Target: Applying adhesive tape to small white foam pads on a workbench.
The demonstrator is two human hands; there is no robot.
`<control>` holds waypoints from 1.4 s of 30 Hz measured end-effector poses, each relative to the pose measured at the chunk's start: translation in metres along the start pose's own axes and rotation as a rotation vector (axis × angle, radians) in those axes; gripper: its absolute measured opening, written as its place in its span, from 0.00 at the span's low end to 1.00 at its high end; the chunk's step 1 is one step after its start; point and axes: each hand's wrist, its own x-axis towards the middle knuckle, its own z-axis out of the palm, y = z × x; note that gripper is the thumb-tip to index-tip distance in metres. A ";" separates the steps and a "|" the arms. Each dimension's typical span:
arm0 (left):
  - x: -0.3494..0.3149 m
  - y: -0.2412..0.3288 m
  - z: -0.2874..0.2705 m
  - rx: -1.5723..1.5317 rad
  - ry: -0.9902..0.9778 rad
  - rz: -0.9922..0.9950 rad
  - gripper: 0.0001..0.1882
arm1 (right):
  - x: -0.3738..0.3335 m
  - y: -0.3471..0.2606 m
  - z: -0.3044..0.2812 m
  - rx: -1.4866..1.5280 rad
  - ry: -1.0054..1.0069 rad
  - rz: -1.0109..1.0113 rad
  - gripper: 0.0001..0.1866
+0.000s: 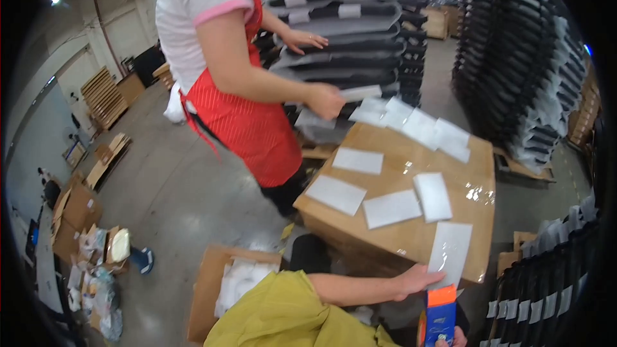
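My left hand point(416, 281) pinches the near end of a white foam sheet point(450, 250), which overhangs the near edge of a large cardboard box point(392, 183). Against that end of the sheet is a blue and orange tape dispenser point(441, 318), gripped by my right hand point(455, 339), which is partly cut off by the lower edge. Several more white sheets lie on the box top, among them one point(392, 209) near the middle and one point(432, 196) to its right. An overlapping row of white pieces point(418, 127) lies along the far edge.
A co-worker in a red apron point(247, 128) stands at the far left of the box, holding a white strip point(361, 93). Tall stacks of black wrapped parts point(350, 45) rise behind and at right point(508, 58). An open carton point(209, 289) with white material sits left of me.
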 end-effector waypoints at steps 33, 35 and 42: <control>-0.023 0.037 -0.028 0.069 0.067 0.209 0.18 | 0.004 -0.004 0.024 -0.087 -0.096 0.102 0.19; -0.025 0.034 -0.029 0.105 0.030 0.251 0.18 | 0.003 0.000 0.024 -0.010 -0.116 0.156 0.19; -0.023 0.035 -0.045 -0.271 0.247 0.000 0.20 | -0.012 0.001 0.032 -0.244 -0.122 -0.093 0.19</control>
